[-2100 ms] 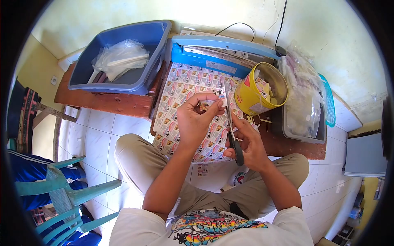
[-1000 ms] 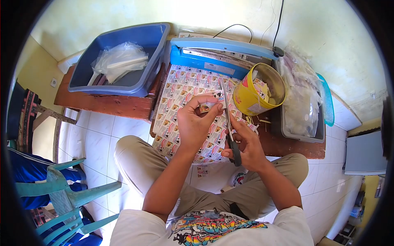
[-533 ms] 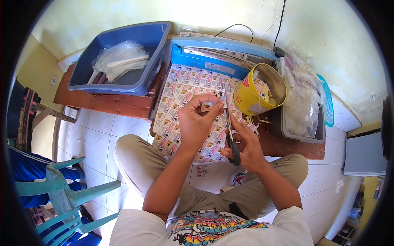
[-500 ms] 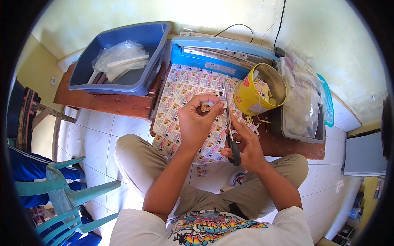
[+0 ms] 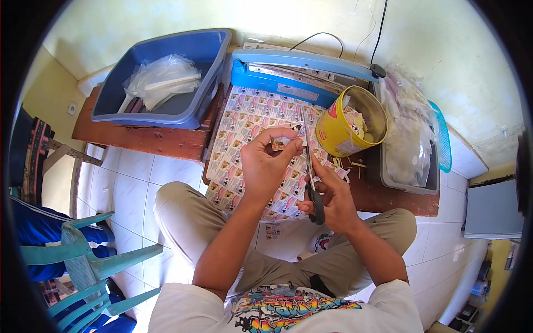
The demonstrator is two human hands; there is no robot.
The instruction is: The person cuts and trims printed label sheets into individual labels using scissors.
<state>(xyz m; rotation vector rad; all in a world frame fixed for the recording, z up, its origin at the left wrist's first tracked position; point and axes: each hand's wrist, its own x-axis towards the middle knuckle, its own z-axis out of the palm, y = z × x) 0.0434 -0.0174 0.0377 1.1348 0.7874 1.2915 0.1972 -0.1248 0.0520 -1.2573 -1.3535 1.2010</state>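
A small printed label (image 5: 281, 143) is pinched between the thumb and fingers of my left hand (image 5: 265, 164). My right hand (image 5: 334, 200) grips a pair of scissors (image 5: 311, 166) with black handles, its long blades pointing away from me. The blades run along the right edge of the label, close to my left fingertips; whether they touch the paper I cannot tell. Beneath both hands lie printed label sheets (image 5: 227, 161), spread over the bench and hanging at its front edge.
Behind the sheets stands a blue heat sealer (image 5: 311, 94). A yellow tub (image 5: 336, 130) with paper scraps is right of my hands, beside a grey bin of plastic bags (image 5: 411, 152). A blue basin (image 5: 194, 111) stands left. A person in blue trousers (image 5: 33, 225) is near a green chair (image 5: 83, 252).
Hardly anything differs. Both hands, the label and the scissors keep almost the same place.
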